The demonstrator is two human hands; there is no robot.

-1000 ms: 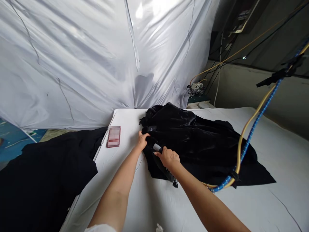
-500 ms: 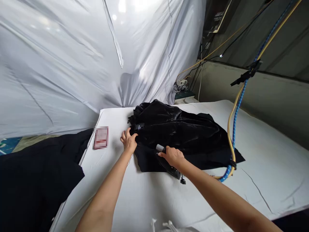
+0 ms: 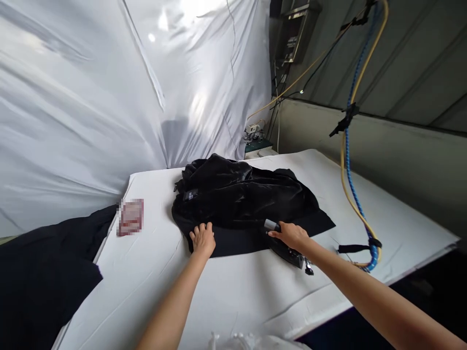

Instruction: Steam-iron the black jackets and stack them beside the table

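A black garment [image 3: 233, 199] with a shiny lining lies on the white-covered table [image 3: 226, 301], a small label [image 3: 190, 195] near its left end. My left hand [image 3: 203, 239] rests on the garment's near left edge, fingers spread and holding nothing. My right hand [image 3: 292, 235] is wrapped round the handle of a dark iron [image 3: 286, 253], which sits on the garment's near edge, partly hidden under the hand. The iron's tail end points toward the lower right.
A blue and yellow hose [image 3: 348, 160] hangs at the right and loops down beside the table. Dark cloth [image 3: 47, 262] lies at the left side. A reddish card-like item [image 3: 131, 217] is on the table's left part. White sheeting [image 3: 109, 97] hangs behind.
My left hand has come off the label end and moved nearer me onto the flat near edge. My right hand and the iron have moved right along the garment. The view has shifted.
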